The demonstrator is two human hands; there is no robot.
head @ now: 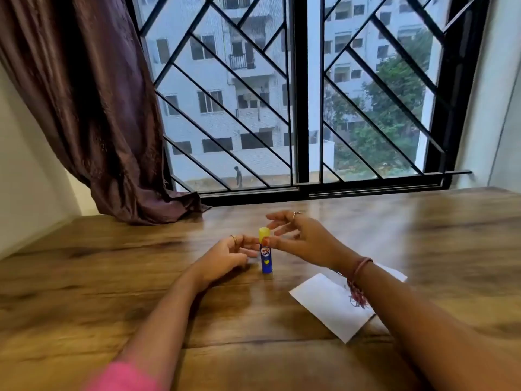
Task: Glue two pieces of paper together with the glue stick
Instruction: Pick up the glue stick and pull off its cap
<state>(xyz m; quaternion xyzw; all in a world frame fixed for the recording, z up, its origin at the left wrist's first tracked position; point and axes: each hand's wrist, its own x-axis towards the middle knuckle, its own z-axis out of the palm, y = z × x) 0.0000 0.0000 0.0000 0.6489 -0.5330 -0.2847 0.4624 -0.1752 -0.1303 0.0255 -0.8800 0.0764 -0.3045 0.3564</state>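
While the blue glue stick (266, 256) stands upright on the wooden table (112, 277), both of the person's hands gather round its upper part. Its yellow cap (263, 234) is on, so the tube is closed and nothing of the glue inside can be seen. The right hand (303, 239) reaches in from the right with its thumb against the tube just below the cap; the other fingers are spread and nearly straight above and behind the cap, not wrapped round it, so the hand touches more than it grasps. The left hand (225, 256) sits just to the left of the tube with its fingers loosely curled toward it; whether the fingertips actually meet the tube cannot be told, as that spot is blurred.

A sheet of white paper (332, 303) lies flat on the table to the right of the glue stick, apart from it and partly hidden under the right forearm. Whether it is one sheet or two stacked is not clear.

A ring shows on each hand, a pink bangle (362, 266) and red threads circle the right wrist, and a pink sleeve (124, 376) shows at the lower left. Behind the table a brown curtain (84, 108) hangs beside a barred window (301, 94).
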